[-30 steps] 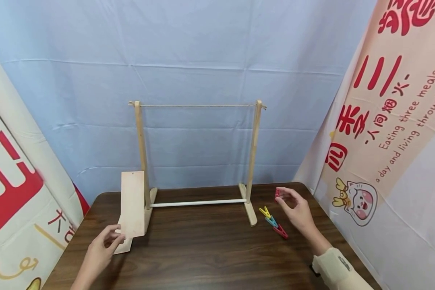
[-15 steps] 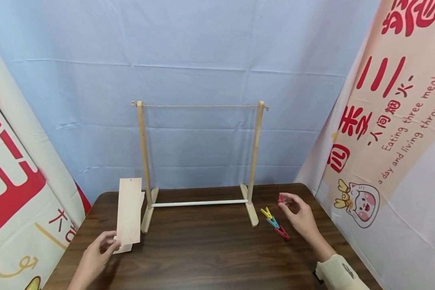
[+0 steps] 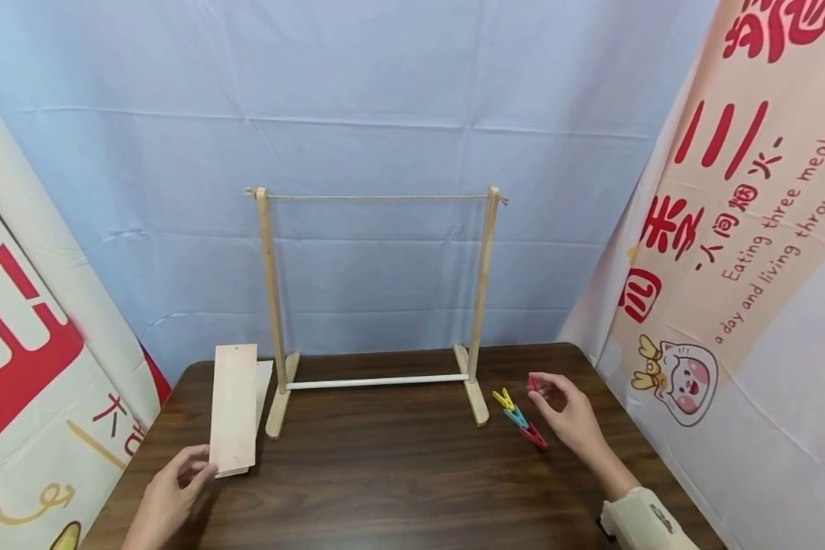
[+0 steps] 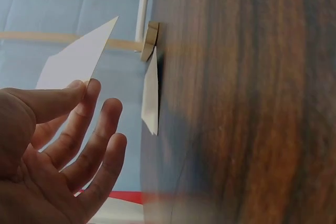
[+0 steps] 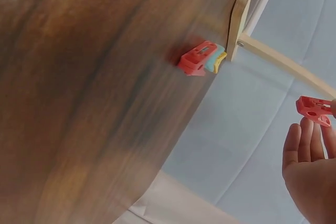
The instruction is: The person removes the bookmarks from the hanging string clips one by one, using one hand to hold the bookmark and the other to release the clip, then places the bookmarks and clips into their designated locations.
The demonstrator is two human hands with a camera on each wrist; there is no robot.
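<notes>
My left hand (image 3: 172,489) pinches a pale rectangular card (image 3: 234,409) with a small hole at its top edge; the card is held up off the table. In the left wrist view, thumb and index finger grip the card (image 4: 79,59) at one corner. Behind it, another pale card (image 4: 150,95) lies on the table. At the right, my right hand (image 3: 571,409) holds a red clothespin (image 3: 532,382) between thumb and fingers, also seen as the red clothespin (image 5: 313,108) in the right wrist view. Beside that hand lie a yellow clothespin (image 3: 502,398), a blue clothespin (image 3: 516,416) and another red clothespin (image 3: 534,436).
A wooden frame (image 3: 271,290) stands at the back of the brown table (image 3: 385,489), between the hands. A thin string (image 3: 378,197) spans its top and a white rod (image 3: 378,382) joins its feet. Blue cloth (image 3: 385,99) hangs behind.
My left hand has moved a little left and down with the pale card, showing more of the card behind. My right hand has sunk slightly, still holding the red clothespin.
</notes>
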